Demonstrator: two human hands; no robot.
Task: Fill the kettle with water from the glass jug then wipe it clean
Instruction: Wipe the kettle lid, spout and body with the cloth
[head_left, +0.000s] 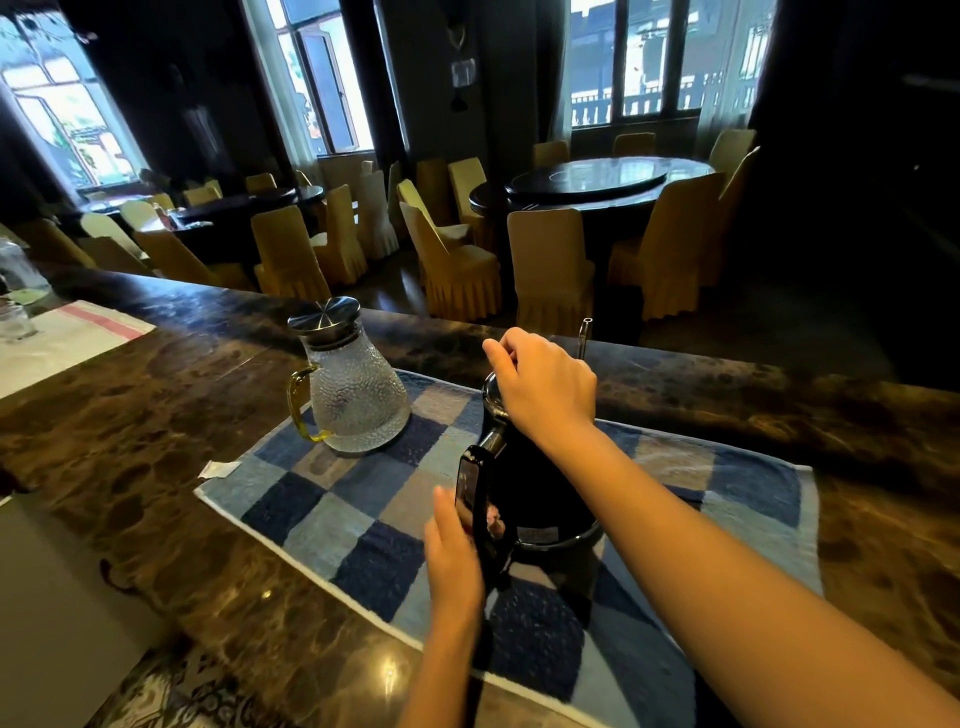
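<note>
Left hand (454, 551), right hand (543, 387) on kettle (530, 488)

I've got a black kettle (535, 488) in front of me, with a silver band at its rim. It's on a checked towel (332, 514) of navy, pale blue and grey-beige squares with a white edge. The glass jug (356, 400) is clear and dimpled all over, and it has an amber-yellow handle (298, 410) and a brushed steel lid (323, 316). The countertop (156, 415) is dark brown marble, mottled with lighter tan veining. Off to my left there's a white cloth (62, 338) with a pinkish-red stripe (104, 319). The chair covers (550, 265) behind are all mustard yellow.
</note>
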